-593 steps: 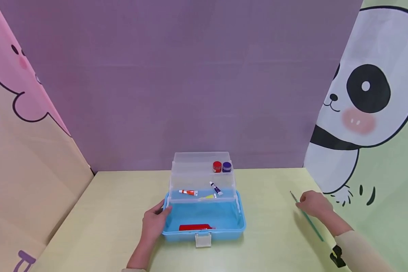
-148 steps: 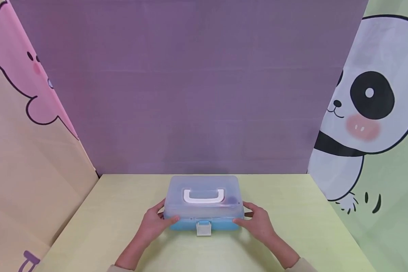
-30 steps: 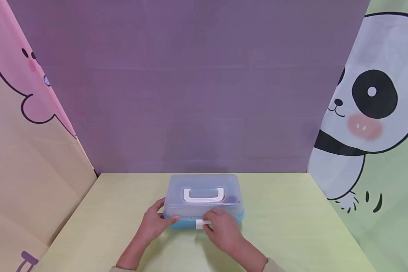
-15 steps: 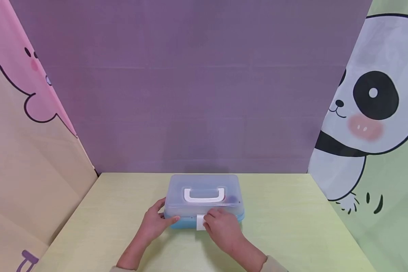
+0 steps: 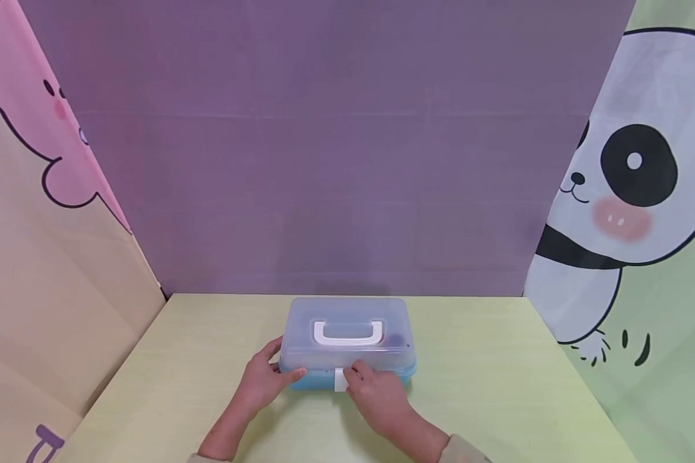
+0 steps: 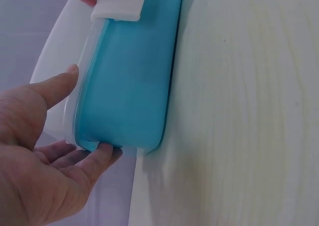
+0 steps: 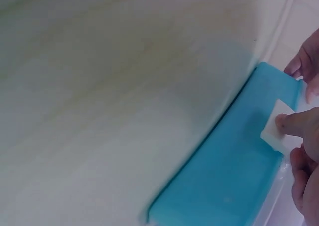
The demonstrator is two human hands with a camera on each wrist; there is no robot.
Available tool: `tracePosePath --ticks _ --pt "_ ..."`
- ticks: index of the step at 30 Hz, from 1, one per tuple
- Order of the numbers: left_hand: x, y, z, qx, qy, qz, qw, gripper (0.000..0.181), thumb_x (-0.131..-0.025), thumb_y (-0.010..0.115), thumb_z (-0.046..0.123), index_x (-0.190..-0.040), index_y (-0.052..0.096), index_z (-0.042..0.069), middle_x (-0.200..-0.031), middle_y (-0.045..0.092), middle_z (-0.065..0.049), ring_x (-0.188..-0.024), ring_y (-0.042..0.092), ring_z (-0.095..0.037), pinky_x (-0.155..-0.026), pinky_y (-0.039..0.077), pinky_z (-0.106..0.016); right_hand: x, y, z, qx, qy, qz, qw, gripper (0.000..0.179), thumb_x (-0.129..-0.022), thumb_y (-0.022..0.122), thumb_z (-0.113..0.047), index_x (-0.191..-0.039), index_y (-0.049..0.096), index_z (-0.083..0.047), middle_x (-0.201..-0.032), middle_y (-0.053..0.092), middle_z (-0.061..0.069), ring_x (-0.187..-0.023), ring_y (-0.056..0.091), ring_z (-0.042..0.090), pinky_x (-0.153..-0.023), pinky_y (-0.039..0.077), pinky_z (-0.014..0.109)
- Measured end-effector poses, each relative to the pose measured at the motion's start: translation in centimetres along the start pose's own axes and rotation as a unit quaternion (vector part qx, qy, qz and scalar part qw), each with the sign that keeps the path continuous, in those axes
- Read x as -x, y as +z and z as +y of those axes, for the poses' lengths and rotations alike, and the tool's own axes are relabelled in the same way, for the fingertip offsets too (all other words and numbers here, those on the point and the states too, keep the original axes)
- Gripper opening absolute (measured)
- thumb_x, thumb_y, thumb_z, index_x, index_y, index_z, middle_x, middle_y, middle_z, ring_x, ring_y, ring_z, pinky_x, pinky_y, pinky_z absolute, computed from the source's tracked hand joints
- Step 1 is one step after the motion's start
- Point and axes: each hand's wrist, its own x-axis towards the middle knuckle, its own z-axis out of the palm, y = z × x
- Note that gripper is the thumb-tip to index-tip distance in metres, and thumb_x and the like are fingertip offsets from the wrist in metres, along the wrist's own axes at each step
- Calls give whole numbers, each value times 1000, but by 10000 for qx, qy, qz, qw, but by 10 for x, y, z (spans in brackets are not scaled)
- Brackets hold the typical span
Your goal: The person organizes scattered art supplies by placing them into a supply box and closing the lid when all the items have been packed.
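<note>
A light-blue plastic storage box stands on the table, its translucent lid down and the white carry handle lying flat. My left hand holds the box's front left corner, thumb at the lid's rim and fingers against the end wall. In the right wrist view, my right thumb presses the white latch on the front, while the other fingers curl against the lid side. That right hand covers part of the latch in the head view. Contents show only as a dark blur through the lid.
The pale yellow table extends on both sides of the box. Behind it hangs a purple backdrop; a panda-printed panel borders the right and a peach panel the left.
Earlier the lid was open over trays of paints, with a paintbrush in my right hand; later both hands held the closed box. Now my right hand is at the latch, which lies flatter against the front.
</note>
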Motion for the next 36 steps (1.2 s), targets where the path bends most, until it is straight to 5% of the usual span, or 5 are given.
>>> tracePosePath --ticks 9,14,19,24,36 --pt "1 -1 -3 35 65 21 10000 83 -74 86 22 -143 44 3 -145 42 -22 -109 61 -42 -78 56 -40 3 6 -2 -27 -115 224 9997 24 -73 79 -19 -90 66 -7 -81 53 1 -41 41 10 -35 29 22" --pt "1 -1 -2 -29 60 39 10000 83 -74 86 22 -143 44 2 -145 42 -23 -110 60 -43 -80 56 -41 3 8 -2 -79 -149 310 9994 12 -82 62 -15 -89 66 -6 -78 51 1 -43 42 11 -35 29 21" --pt "0 0 -2 -51 52 48 10000 83 -74 86 23 -143 44 3 -145 42 -22 -110 60 -42 -80 56 -40 2 7 -2 -109 -156 207 9996 27 -93 42 -13 -92 68 -6 -80 56 2 -63 52 15 -46 42 22" --pt "0 0 -3 -47 48 27 10000 84 -74 86 23 -143 44 4 -146 42 -22 -109 61 -41 -78 56 -39 2 7 -1 -14 -284 269 9992 30 -92 40 -8 -90 69 -7 -81 60 2 -75 51 20 -65 45 28" --pt "1 0 -1 -91 -19 37 10000 84 -75 86 22 -144 42 4 -146 41 -22 -112 59 -42 -79 56 -40 2 8 -1 207 -424 608 9970 33 -89 37 -3 -91 69 -8 -78 57 2 -75 52 22 -72 42 33"
